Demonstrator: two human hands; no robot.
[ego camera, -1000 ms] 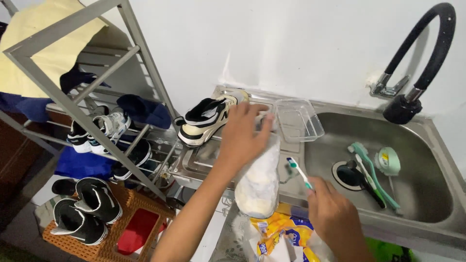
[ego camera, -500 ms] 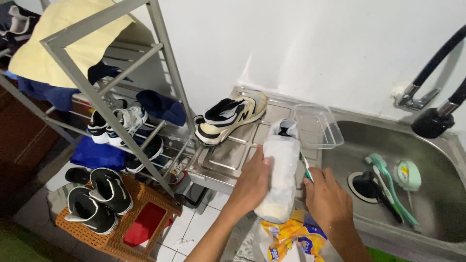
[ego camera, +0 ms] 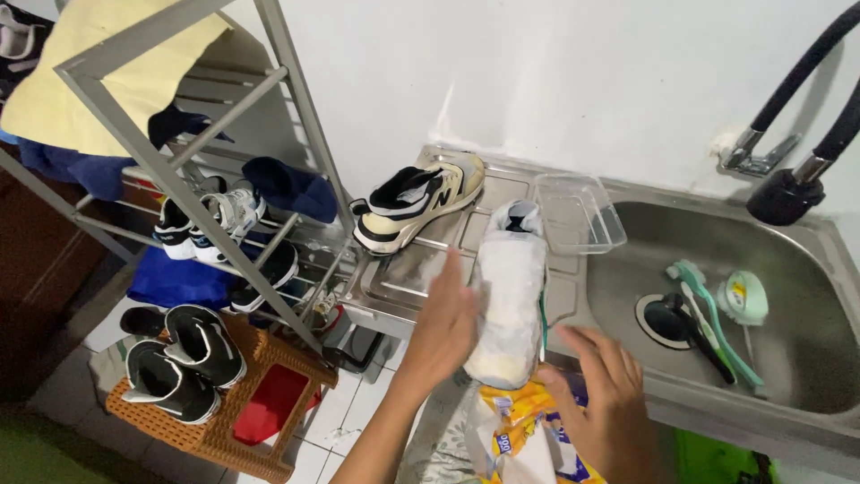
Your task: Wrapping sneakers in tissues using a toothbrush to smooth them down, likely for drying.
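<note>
A white sneaker (ego camera: 509, 296) lies sole-up across the front edge of the steel drainboard (ego camera: 394, 278). My left hand (ego camera: 445, 327) presses against its left side and holds it. My right hand (ego camera: 602, 399) is just below its right side, fingers spread, above a yellow packet (ego camera: 524, 430). A thin teal toothbrush (ego camera: 544, 309) runs along the shoe's right edge down to my right thumb. The matching cream and black sneaker (ego camera: 414, 202) stands upright at the back of the drainboard.
A clear plastic tub (ego camera: 578, 213) sits at the sink's left rim. The basin (ego camera: 806, 332) holds green brushes (ego camera: 708, 314), a round green object (ego camera: 745, 296) and a black plug. A grey metal rack (ego camera: 179, 170) with shoes stands left, above an orange basket (ego camera: 224, 430).
The view has shifted a little. The shoe has settled lower onto the drainboard edge, my left hand has slid to its side, and my right hand has dropped toward the yellow packet.
</note>
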